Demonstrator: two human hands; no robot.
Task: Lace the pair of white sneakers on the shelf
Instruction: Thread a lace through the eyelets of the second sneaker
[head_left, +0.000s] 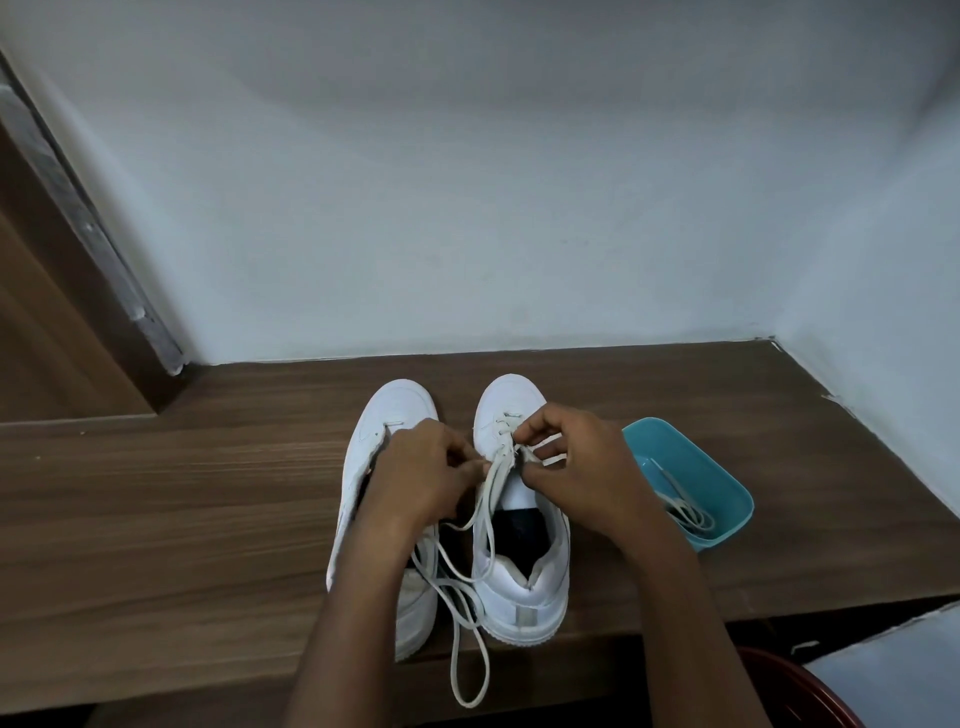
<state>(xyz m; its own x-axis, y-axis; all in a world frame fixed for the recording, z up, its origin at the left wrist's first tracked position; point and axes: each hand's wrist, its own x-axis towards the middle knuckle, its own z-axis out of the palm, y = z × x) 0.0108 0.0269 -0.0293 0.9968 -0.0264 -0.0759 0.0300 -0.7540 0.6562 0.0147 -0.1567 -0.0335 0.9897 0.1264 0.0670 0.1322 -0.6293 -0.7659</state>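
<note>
Two white sneakers stand side by side on the wooden shelf (208, 493), toes toward the wall. The left sneaker (387, 415) is partly covered by my left forearm. The right sneaker (511, 400) has a white lace (470, 623) threaded through its front eyelets; both loose ends trail back past the heel and over the shelf's front edge. My left hand (421, 467) pinches the lace at the shoe's left eyelet row. My right hand (576, 457) pinches the lace at the right eyelet row.
A teal plastic tub (727, 499) stands to the right of the sneakers with another white lace (685, 506) coiled inside. White walls close the shelf at the back and right. A red rounded object (800, 686) shows below the shelf's front edge.
</note>
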